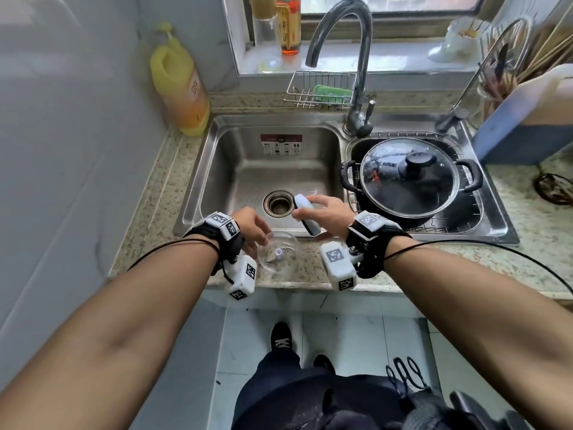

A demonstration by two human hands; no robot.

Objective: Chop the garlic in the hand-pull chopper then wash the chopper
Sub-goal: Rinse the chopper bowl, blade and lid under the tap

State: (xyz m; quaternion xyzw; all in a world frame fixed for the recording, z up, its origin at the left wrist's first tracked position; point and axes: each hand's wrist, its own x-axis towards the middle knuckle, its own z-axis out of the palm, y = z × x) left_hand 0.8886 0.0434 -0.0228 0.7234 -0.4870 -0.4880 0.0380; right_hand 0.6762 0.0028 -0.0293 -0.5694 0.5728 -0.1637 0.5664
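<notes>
A: Hand status?
B: The chopper lid is gripped by the right hand and held tilted over the front rim of the sink. The clear chopper bowl is seated on the counter, and its rim is held by the left hand.
A: Inside the bowl?
B: A purple spindle is seen.
A: Surroundings?
B: The drain is exposed in the left basin. A lidded pot is set in the right one. A yellow bottle is parked at the back left. A green sponge is kept in a wire caddy beside the faucet.

- Left hand, arm stretched forward, fingers curled over the chopper bowl rim.
- Right hand pinches the chopper lid between thumb and fingers.
</notes>
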